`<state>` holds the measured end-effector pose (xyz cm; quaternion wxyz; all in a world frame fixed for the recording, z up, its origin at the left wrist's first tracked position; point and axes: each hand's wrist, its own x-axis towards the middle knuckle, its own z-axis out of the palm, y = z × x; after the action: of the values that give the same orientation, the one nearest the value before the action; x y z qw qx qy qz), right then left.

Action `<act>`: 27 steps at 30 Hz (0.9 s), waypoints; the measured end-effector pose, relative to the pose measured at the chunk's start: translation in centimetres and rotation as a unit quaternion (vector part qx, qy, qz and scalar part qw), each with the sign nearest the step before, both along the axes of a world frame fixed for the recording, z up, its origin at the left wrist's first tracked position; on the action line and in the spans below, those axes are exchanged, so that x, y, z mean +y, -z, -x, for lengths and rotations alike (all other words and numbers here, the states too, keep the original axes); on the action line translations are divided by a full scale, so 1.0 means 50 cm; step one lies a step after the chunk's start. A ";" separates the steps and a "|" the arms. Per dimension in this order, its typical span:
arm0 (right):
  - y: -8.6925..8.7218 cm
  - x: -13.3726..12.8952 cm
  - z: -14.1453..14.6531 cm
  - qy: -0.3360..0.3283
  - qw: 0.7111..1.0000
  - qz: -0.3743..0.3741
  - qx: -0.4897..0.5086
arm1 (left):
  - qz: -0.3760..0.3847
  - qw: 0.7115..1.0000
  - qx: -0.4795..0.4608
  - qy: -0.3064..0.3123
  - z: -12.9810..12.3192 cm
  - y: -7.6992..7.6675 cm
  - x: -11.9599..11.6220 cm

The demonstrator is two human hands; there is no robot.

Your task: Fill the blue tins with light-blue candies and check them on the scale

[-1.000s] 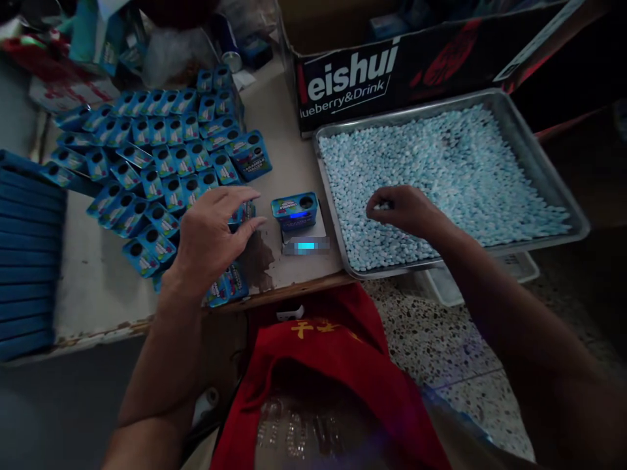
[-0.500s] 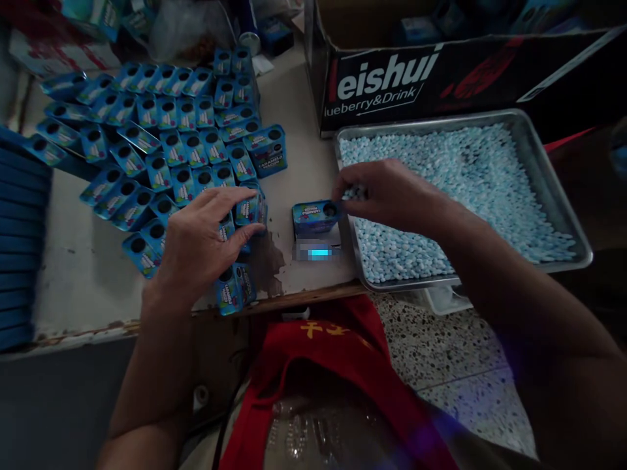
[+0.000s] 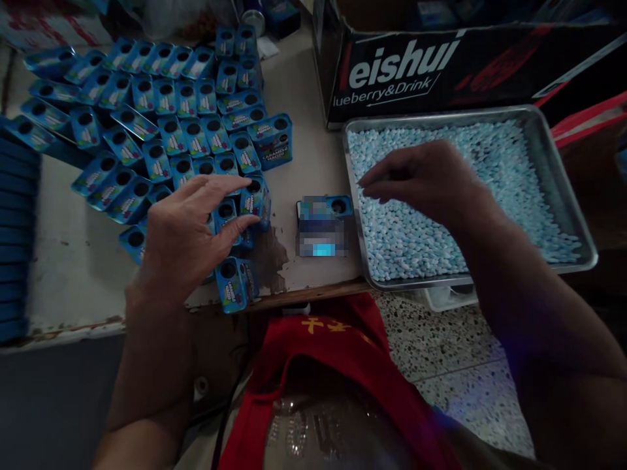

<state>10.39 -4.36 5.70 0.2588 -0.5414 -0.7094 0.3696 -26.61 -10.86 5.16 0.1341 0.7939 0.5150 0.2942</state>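
Observation:
My left hand [image 3: 189, 225] has its thumb and index finger on either side of a small blue candy box [image 3: 256, 203] at the near right of a large group. Those blue boxes [image 3: 169, 134] stand close together, with dark round openings on top. Over the left part of a metal tray [image 3: 592, 251] hangs my right hand [image 3: 416, 179], fingertips pinched together. Whether a candy is between them is hidden. Pale blue and white candies [image 3: 416, 251] fill the tray. Between my hands, another blue box [image 3: 339, 206] stands at a small blurred device [image 3: 322, 249] with a lit blue patch.
A black carton [image 3: 396, 72] with blue packages inside stands behind the tray. Blue stacked pieces [image 3: 17, 248] line the left side. The worn wooden table edge [image 3: 313, 295] runs close to my red apron [image 3: 328, 326]. A can [image 3: 253, 16] stands at the back.
My right hand has moved away from the box at the lit device, to the right and over the candies. My left hand stays around its box. The view has shifted slightly.

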 end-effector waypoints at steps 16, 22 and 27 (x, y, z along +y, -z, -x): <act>0.080 -0.040 -0.091 0.084 0.971 0.185 0.128 | 0.030 0.993 0.106 0.041 -0.109 -0.036 0.011; 0.029 -0.009 -0.025 -0.053 0.993 0.070 0.083 | 0.052 0.994 0.060 0.070 -0.098 -0.012 0.021; 0.004 0.003 0.024 -0.091 0.994 0.029 0.052 | 0.069 0.993 0.062 0.073 -0.100 -0.003 0.027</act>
<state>9.21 -4.22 5.51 0.2446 -0.4617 -0.7306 0.4395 -21.60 -9.52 5.30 0.1773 0.8347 0.4822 0.1982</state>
